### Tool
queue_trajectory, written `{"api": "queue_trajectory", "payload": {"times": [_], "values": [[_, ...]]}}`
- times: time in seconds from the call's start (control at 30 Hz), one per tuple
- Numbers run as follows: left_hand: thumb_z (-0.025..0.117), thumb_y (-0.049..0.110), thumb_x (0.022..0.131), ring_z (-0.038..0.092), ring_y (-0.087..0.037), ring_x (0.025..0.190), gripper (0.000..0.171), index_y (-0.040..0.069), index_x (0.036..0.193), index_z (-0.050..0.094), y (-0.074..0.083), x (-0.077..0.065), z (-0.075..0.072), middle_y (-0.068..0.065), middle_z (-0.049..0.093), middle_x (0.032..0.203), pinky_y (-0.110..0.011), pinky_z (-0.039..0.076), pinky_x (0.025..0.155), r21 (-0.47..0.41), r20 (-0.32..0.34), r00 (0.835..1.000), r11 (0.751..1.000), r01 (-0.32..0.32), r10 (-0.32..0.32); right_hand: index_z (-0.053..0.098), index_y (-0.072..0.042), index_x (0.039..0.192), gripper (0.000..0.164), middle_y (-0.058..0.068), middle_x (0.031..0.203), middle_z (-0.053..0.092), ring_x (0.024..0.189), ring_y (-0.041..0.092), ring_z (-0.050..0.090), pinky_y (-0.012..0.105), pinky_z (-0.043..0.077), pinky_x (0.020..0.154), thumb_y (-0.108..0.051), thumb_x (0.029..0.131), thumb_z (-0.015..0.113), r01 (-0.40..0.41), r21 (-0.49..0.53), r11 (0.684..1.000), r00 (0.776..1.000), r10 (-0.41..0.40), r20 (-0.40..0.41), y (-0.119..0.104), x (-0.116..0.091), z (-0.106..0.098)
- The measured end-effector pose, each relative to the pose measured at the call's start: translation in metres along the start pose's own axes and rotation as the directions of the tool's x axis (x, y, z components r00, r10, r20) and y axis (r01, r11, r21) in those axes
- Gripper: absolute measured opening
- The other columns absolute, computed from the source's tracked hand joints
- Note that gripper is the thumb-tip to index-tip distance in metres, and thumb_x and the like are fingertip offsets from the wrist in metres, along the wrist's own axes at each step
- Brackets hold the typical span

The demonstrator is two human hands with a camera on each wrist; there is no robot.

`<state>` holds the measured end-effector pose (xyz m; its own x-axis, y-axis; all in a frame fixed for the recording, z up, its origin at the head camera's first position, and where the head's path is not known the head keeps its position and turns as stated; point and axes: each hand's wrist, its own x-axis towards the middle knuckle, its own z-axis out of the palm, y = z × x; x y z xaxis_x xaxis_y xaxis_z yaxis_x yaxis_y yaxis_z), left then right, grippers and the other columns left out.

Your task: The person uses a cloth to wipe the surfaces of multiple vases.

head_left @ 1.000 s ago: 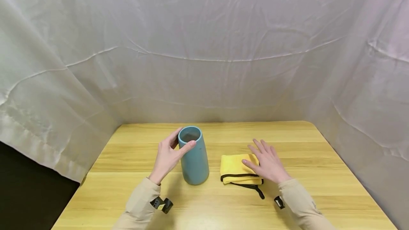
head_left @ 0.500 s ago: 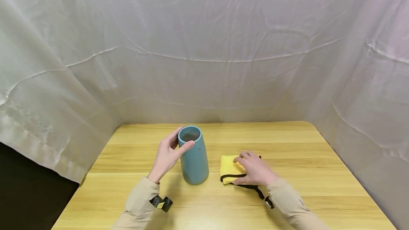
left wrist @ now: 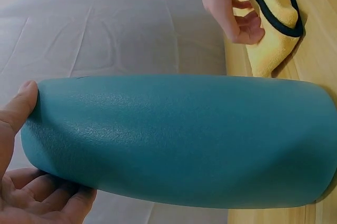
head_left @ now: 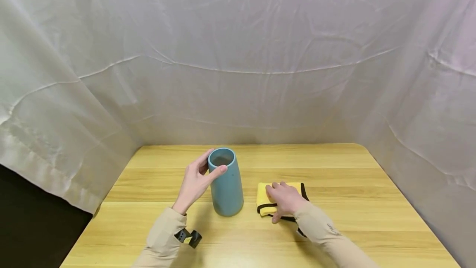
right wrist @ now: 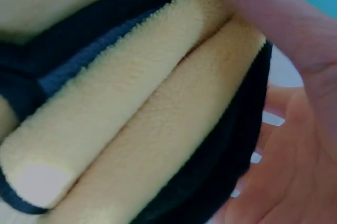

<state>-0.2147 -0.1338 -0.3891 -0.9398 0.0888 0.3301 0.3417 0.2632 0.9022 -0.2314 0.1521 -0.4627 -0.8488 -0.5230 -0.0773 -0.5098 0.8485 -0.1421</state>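
A tall blue vase, its mouth upward and narrower than its base, stands on the table. My left hand holds it near the top, thumb on the near side and fingers round the far left side. To its right lies a folded yellow cloth with black edging. My right hand grips the cloth from above, fingers curled over the top and thumb at the near edge. In the right wrist view the thumb lies across the cloth's folded layers. The cloth's middle is partly hidden under the hand.
The wooden table has light, striped grain. Pale grey fabric hangs behind it and along both sides. A dark area shows at the lower left, beyond the table's edge. A black wrist device sits by the left sleeve.
The right hand has come down and left onto the yellow cloth, its spread fingers now curled on it. My left hand and the vase have stayed in place.
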Motion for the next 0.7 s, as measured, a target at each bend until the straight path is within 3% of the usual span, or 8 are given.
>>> {"api": "queue_trajectory", "payload": {"times": [0.17,0.3,0.43,0.7], "values": [[0.079,0.022,0.088,0.056,-0.029,0.135,0.067,0.005,0.146,0.051,0.0,0.0,0.0,-0.016,0.06,0.143,-0.041,0.044,0.114,0.001,0.002,1.0,1.0,0.003,-0.003,0.049,-0.017,0.088,0.064,0.0,0.084,0.053,0.079,0.022,0.053,0.039,0.05,0.066,-0.033,0.053,0.1,-0.032,-0.075,0.997,0.999,0.034,0.025,-0.003,0.007,-0.001],[0.079,0.023,0.088,0.055,-0.029,0.136,0.068,0.005,0.147,0.05,0.0,0.0,0.0,-0.016,0.059,0.144,-0.042,0.043,0.114,0.003,0.007,1.0,1.0,0.006,-0.006,0.05,-0.016,0.084,0.057,-0.002,0.079,0.052,0.074,0.018,0.05,0.034,0.049,0.067,-0.027,0.057,0.099,-0.001,-0.111,0.994,0.999,0.005,0.035,-0.002,0.009,-0.004],[0.079,0.023,0.088,0.056,-0.029,0.136,0.067,0.006,0.147,0.051,-0.001,0.0,-0.001,-0.015,0.059,0.143,-0.042,0.043,0.114,-0.001,0.011,1.0,1.0,0.001,-0.001,0.053,-0.014,0.083,0.049,-0.002,0.078,0.054,0.071,0.014,0.048,0.032,0.048,0.066,-0.014,0.062,0.096,0.058,-0.117,0.991,0.998,-0.058,0.006,-0.001,0.01,-0.007],[0.079,0.022,0.088,0.057,-0.029,0.135,0.067,0.005,0.146,0.051,0.001,0.0,0.0,-0.016,0.06,0.142,-0.042,0.044,0.114,0.001,0.01,1.0,1.0,0.005,-0.005,0.056,-0.012,0.082,0.044,0.003,0.08,0.062,0.075,0.021,0.059,0.037,0.054,0.072,0.001,0.059,0.091,0.054,-0.19,0.98,0.996,-0.065,-0.056,-0.002,0.014,0.0]]}}
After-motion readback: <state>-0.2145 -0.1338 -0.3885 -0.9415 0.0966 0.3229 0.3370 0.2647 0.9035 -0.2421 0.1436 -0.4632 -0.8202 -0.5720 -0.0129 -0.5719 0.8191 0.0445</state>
